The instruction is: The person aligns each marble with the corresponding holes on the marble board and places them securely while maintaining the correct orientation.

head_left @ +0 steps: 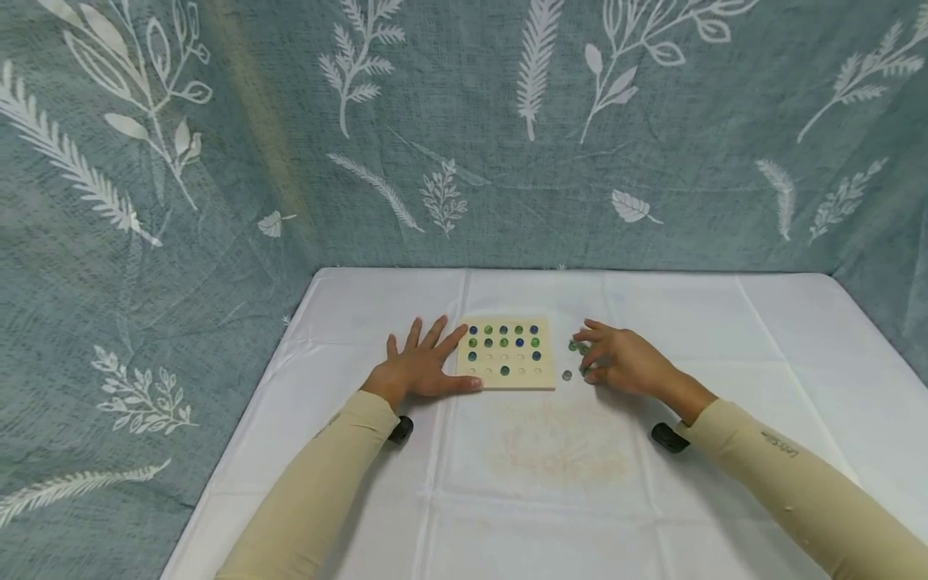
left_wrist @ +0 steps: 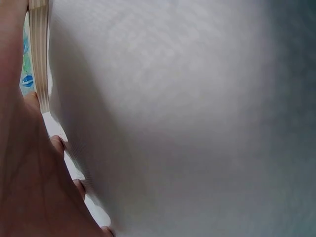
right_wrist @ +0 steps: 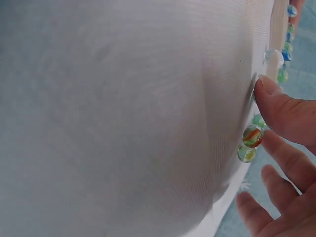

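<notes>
A pale wooden board [head_left: 487,382] with rows of round hollows lies on the table. Blue and green glass marbles [head_left: 504,370] fill its two far rows; a few more sit in the nearer ones. My left hand [head_left: 424,370] is spread flat at the board's left side, thumb along the near edge and index finger at the far left corner. To the right of the board, my right hand [head_left: 623,360] hovers with bent, parted fingers over several loose marbles [right_wrist: 252,136], one with an orange streak. A clear marble [head_left: 567,375] lies alone nearer the board. The right thumb partly hides what is behind it.
A white cloth [head_left: 558,515] with creases and a faint brownish stain covers the table. Blue-green leaf-patterned curtains [head_left: 471,161] hang behind and at the sides. Dark wrist devices [head_left: 670,437] sit under both forearms.
</notes>
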The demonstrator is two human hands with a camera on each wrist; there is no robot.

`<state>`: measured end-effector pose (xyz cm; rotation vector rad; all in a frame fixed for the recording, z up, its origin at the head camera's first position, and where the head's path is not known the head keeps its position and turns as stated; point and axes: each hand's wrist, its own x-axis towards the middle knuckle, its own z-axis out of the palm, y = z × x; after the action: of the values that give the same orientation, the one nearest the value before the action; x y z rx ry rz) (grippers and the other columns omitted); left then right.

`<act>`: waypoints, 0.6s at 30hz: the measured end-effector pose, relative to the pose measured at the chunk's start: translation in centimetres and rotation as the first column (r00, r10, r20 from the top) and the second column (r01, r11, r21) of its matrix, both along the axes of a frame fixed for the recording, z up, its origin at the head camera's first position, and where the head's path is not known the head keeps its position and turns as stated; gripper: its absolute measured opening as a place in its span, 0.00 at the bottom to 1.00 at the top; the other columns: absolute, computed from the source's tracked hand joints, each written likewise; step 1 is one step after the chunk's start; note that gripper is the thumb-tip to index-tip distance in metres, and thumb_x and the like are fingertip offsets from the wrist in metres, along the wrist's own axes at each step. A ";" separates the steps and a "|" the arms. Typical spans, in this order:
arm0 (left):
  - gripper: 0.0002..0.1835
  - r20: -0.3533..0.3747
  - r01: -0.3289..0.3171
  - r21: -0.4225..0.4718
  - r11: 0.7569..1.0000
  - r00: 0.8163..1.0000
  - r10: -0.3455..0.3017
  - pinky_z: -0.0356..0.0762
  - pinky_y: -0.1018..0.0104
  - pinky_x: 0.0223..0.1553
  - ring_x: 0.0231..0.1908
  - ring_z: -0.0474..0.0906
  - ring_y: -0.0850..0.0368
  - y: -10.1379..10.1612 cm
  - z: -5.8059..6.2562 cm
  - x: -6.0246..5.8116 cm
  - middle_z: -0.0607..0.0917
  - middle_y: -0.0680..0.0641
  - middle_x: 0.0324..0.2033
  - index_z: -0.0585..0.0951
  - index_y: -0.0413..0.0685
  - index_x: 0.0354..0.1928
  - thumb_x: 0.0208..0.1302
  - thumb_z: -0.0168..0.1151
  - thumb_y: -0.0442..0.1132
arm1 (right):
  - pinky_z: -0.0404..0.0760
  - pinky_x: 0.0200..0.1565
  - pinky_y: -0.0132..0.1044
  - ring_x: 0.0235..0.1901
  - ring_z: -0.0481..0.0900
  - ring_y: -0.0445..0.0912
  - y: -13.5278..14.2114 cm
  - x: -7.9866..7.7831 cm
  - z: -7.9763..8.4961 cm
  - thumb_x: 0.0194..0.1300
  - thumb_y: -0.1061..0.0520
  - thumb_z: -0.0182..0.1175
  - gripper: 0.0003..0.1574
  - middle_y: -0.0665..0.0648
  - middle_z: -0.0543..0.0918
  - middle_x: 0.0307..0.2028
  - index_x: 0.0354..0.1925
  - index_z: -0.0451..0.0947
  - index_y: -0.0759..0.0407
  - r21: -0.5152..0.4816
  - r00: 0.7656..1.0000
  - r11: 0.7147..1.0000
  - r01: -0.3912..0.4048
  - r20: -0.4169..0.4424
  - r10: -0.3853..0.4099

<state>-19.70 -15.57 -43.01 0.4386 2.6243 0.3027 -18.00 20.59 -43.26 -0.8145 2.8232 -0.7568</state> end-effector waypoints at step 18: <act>0.57 0.018 -0.011 0.004 1.000 1.000 0.011 0.27 0.24 0.76 0.83 0.22 0.37 0.0 0.2 0.1 0.33 0.49 0.85 0.40 0.72 0.85 0.63 0.53 0.81 | 0.67 0.70 0.70 0.75 0.66 0.68 -0.2 0.1 0.2 0.58 0.64 0.76 0.07 0.68 0.81 0.66 0.37 0.92 0.56 -0.065 1.000 0.998 0.013 -0.001 -0.013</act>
<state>-19.60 -15.57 -42.82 0.4211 2.6101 0.3144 -17.95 20.42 -43.08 -0.8065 2.8217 -0.8540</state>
